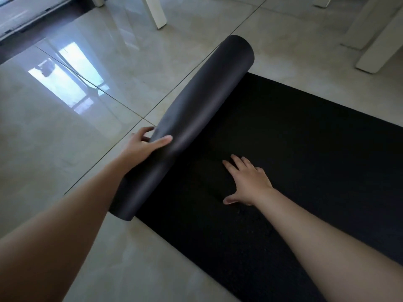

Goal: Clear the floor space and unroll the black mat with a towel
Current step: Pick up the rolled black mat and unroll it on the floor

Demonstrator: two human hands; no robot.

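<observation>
Black mat (294, 149) half rolled out on shiny tile floor (65, 138), left hand (144, 147) holding the rolled part, right hand (246, 182) flat and open on the mat, white chair legs (156, 13) behind

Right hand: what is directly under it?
The right hand lies flat on the unrolled part of the black mat, beside the roll. The tiled floor below is covered there. No towel shows.
</observation>
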